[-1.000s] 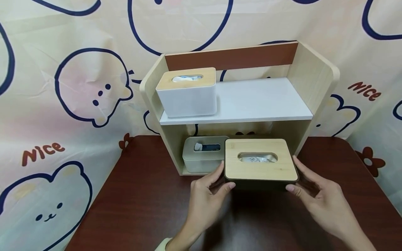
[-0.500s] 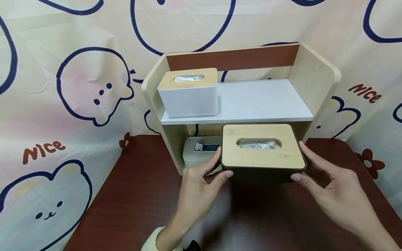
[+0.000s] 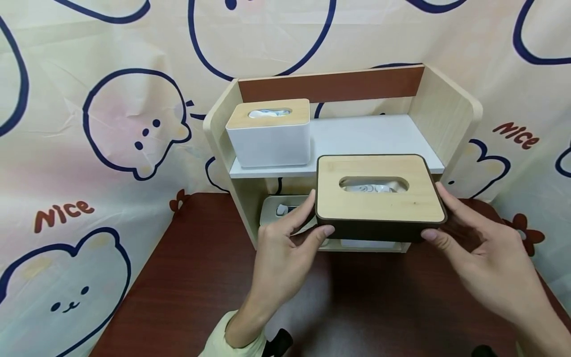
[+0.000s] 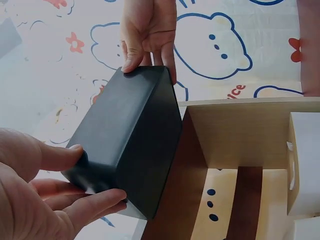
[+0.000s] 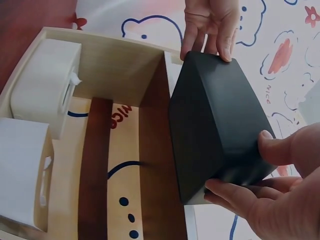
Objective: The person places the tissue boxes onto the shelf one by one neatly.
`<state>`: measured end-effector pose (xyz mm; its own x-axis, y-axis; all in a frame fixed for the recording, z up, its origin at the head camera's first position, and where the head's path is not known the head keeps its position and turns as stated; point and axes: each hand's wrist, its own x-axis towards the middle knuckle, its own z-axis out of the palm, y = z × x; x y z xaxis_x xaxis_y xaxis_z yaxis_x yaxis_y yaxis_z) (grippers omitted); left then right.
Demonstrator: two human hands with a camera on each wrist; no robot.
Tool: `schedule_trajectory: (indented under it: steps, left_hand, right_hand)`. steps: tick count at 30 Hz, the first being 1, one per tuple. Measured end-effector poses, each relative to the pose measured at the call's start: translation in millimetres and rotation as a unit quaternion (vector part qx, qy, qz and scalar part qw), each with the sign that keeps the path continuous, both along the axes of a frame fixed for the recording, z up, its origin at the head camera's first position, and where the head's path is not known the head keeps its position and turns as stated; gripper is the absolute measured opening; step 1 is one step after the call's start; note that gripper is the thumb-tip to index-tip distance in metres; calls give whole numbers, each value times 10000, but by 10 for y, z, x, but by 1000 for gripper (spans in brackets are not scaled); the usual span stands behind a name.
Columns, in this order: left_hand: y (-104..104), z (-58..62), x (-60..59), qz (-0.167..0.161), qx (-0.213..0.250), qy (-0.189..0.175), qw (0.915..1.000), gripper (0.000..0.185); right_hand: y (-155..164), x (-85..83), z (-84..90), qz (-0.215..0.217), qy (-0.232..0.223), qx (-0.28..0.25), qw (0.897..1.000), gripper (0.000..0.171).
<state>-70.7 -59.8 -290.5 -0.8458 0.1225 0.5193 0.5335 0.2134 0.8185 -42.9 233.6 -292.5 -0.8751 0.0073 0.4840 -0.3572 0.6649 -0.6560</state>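
A black tissue box (image 3: 379, 210) with a pale wooden lid is held between both hands in front of the white upper shelf board (image 3: 357, 134). Tissue shows in its oval slot. My left hand (image 3: 287, 253) grips the left end, with its thumb on the front corner. On the opposite end, my right hand (image 3: 486, 263) grips in the same way. Both wrist views show the box's dark sides and base, with thumb and fingers on different faces. In the head view the box covers the front of the upper shelf's right part and much of the lower compartment.
A white tissue box (image 3: 269, 144) with a wooden lid stands on the upper shelf's left. Below it sits a grey tissue box (image 3: 269, 210); beside that, another white box (image 5: 20, 170) fills the lower right. Tall side panels (image 3: 450, 104) bound the shelf on the dark red table (image 3: 178, 287).
Both hands have raised the black tissue box from the lower compartment's height to near the upper shelf's front edge. A white box bottom has come into view beneath it.
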Motion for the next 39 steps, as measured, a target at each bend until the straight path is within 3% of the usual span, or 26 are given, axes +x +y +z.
schedule_trajectory:
  steps: [5, 12, 19, 26, 30, 39]
  left_hand:
    - [30, 89, -23, -163, 257, -105, 9995, 60]
    - [81, 228, -60, -131, 221, 77, 9996, 60]
    - [142, 275, -296, 295, -182, 446, 9984, 57]
    - [237, 316, -538, 536, -143, 338, 9979, 56]
    - [291, 319, -638, 615, -88, 284, 9977, 56]
    - [411, 325, -817, 806, -78, 551, 9952, 54]
  right_hand:
    - [12, -32, 68, -45, 113, -282, 9995, 78]
    - [7, -83, 226, 95, 595, -598, 9964, 77]
    - [23, -290, 337, -208, 403, -485, 9978, 71]
    - [-20, -528, 382, -180, 314, -644, 9973, 67]
    - [-34, -647, 391, -144, 347, -709, 9968, 65]
    - [-114, -845, 415, -234, 437, -811, 9955, 62]
